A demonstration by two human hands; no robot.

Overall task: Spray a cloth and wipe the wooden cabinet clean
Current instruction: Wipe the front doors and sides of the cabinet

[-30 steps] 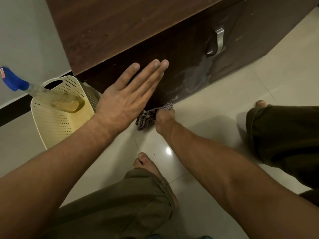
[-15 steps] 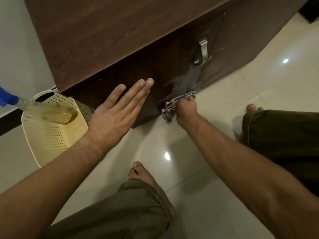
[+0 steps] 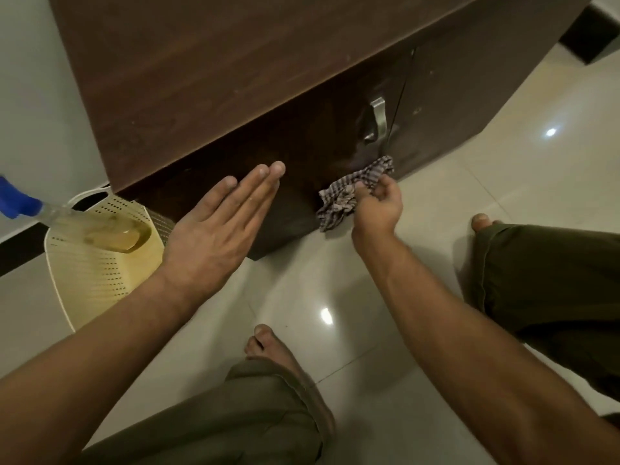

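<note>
A dark wooden cabinet (image 3: 235,78) fills the top of the view, with a metal handle (image 3: 378,119) on its door. My right hand (image 3: 377,204) grips a crumpled checked cloth (image 3: 349,193) low against the cabinet front, below the handle and close to the floor. My left hand (image 3: 218,229) is flat with fingers straight and together, held in front of the cabinet's lower left part; whether it touches the wood I cannot tell. A spray bottle (image 3: 84,223) with a blue head and yellowish liquid lies across a basket at the left.
A cream perforated plastic basket (image 3: 90,283) stands on the floor by the cabinet's left corner, against a pale wall. Glossy light floor tiles (image 3: 335,280) spread below. My bare feet and knees in olive trousers (image 3: 553,280) are near the bottom and right.
My right hand has swept the cloth rightward along the cabinet's base to below the handle and now holds it looser. The pale smear near the handle has faded. My left hand stays flat.
</note>
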